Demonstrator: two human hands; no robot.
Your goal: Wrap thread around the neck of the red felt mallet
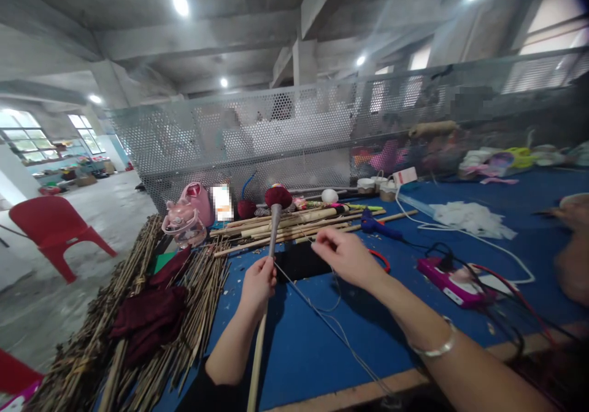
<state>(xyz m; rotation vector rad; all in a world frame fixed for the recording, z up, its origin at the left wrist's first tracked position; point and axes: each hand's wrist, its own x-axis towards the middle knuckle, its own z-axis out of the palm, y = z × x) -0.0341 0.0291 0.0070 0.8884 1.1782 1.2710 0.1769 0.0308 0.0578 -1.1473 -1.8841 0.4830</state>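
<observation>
Right forearm, right hand pinched, seemingly on thread, left hand around a maroon-headed stick.

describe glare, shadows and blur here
In the head view, the ceiling light glares white; in the head view, a soft shadow falls on the blue table beneath the right hand and forearm; the head view's far right looks smeared, while the left hand is clearer.

Head-worn view, forward and down
</observation>
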